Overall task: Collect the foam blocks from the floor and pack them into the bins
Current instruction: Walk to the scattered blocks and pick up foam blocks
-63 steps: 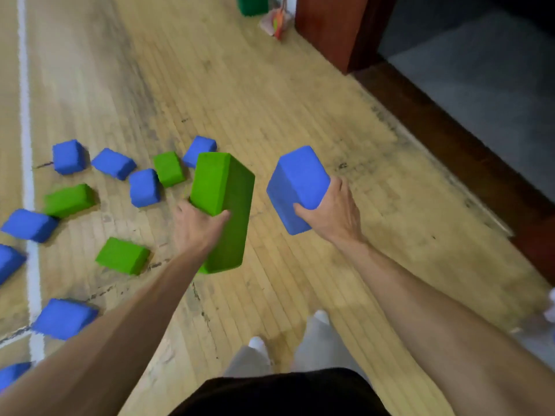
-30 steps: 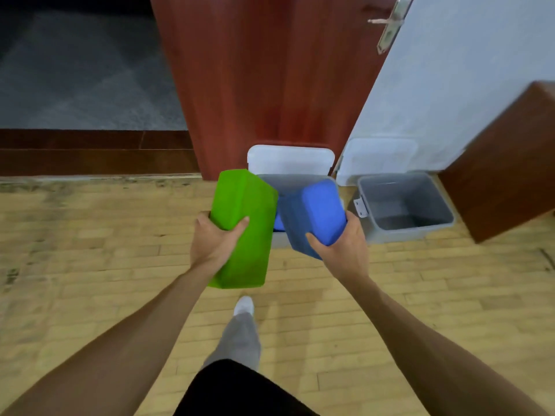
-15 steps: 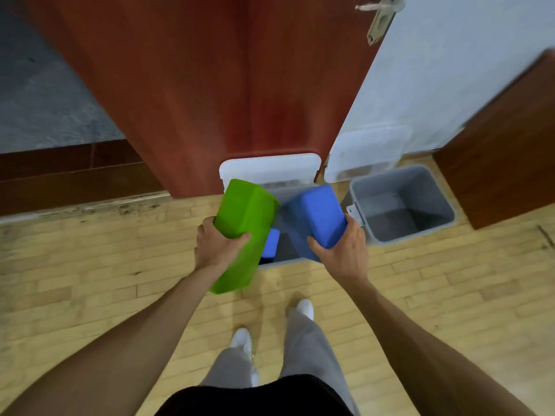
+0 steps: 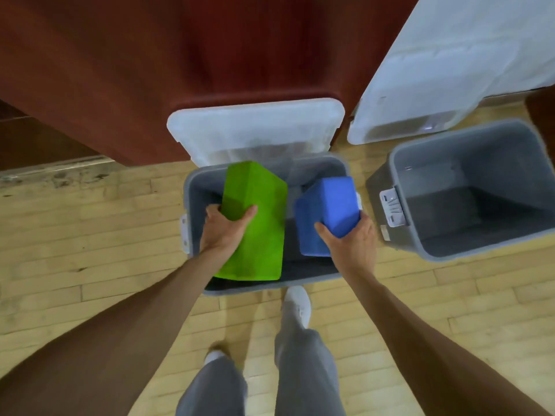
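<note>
My left hand (image 4: 223, 231) grips a long green foam block (image 4: 256, 223) by its upper end, held over the left half of a grey bin (image 4: 192, 187). My right hand (image 4: 351, 241) grips a blue foam block (image 4: 326, 205) from below, over the right half of the same bin. Both blocks reach down past the bin's rim. The bin's floor is mostly hidden behind them.
A second grey bin (image 4: 396, 163) stands to the right, with nothing visible inside. Translucent white lids (image 4: 255, 127) lean behind each bin against a red-brown door (image 4: 180, 55) and a white wall. My feet stand on the wooden floor (image 4: 75, 235) just before the bin.
I have turned away from the scattered blocks and walked up to the bins. Both hands have moved the green and blue blocks forward and down, from in front of the left bin into its opening.
</note>
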`<state>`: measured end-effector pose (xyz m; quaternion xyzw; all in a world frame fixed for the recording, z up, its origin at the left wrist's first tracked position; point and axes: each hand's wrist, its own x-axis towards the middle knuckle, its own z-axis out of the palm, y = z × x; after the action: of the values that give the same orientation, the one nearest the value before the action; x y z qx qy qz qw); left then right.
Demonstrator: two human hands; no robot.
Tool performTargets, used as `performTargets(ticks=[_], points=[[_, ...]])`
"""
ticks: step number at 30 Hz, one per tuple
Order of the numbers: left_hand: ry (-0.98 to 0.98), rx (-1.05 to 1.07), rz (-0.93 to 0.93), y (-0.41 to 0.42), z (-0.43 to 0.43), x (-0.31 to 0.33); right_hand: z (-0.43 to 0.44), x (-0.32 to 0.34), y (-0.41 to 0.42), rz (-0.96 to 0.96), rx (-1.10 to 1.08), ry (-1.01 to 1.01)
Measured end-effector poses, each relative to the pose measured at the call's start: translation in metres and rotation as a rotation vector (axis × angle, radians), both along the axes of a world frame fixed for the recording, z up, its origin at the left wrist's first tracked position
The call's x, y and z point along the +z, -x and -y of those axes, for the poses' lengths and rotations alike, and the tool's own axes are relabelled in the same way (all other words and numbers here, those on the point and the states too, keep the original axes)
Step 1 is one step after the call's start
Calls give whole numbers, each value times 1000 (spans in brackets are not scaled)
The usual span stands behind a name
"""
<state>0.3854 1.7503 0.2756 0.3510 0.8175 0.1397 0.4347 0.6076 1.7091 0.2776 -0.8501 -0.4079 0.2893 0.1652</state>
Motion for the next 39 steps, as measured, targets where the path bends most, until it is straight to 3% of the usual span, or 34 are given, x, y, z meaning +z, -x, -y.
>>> performTargets(ticks=[8,11,14,18,22,25,29,34,39], points=[[35,81,3,-44,-69,-163,-39,-168,-12,-85,-18,78],[100,76,137,-52,-79,-193,-52,-195,-11,-244,-47,137],[156,35,226,-54,-76,-189,-57,-186,-18,-230,-35,225],[259,63,342,-52,-58,-133,-53,-129,-25,-191,134,298],[367,-82,328,-37,-31,-39,-52,-40,-14,-180,419,484],[352,-140,294,-22,-9,53,-45,40,2,-275,537,603],[279,-124,250,8,39,173,-24,142,32,-287,689,606],[167,117,247,65,137,275,18,236,85,-244,883,581],[40,510,290,117,280,318,88,285,141,-212,1043,569]])
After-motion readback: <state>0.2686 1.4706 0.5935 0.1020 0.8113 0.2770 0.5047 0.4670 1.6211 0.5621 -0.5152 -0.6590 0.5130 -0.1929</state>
